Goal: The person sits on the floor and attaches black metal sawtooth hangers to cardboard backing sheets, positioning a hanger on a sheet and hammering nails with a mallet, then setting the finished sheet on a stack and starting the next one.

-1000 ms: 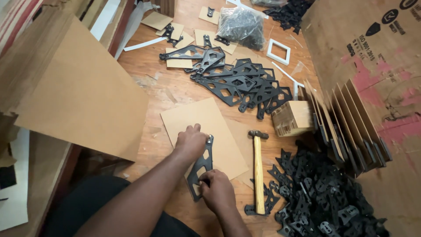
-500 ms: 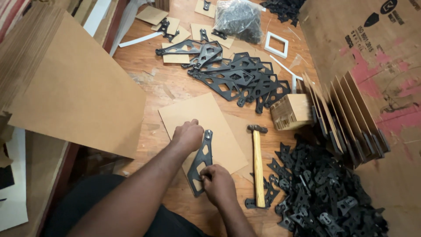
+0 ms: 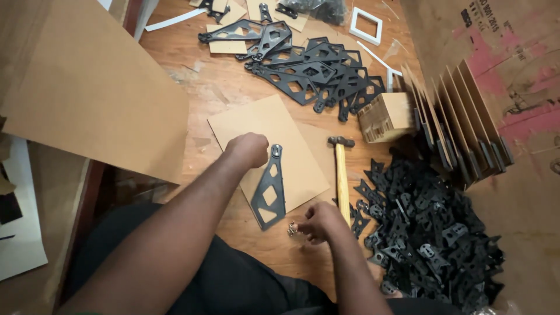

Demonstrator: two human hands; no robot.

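A black triangular metal bracket (image 3: 269,189) with cut-outs lies on a brown cardboard sheet (image 3: 294,146) on the wooden table. My left hand (image 3: 249,149) is closed in a fist and presses on the bracket's upper end. My right hand (image 3: 318,221) sits just right of the bracket's lower end, fingers pinched on a small shiny metal fastener (image 3: 292,229). A wooden-handled hammer (image 3: 340,175) lies between my right hand and the heap of small parts.
A heap of small black brackets (image 3: 431,233) fills the right side. More long black brackets (image 3: 318,73) lie at the far side, by a small wooden block (image 3: 385,116) and a white square frame (image 3: 366,25). Large cardboard sheets (image 3: 87,87) lean at left; a slotted cardboard box (image 3: 466,116) stands at right.
My right hand has moved off the bracket's lower end to the right, now pinching a small fastener. My left hand stays on the bracket's top. The view has shifted closer.
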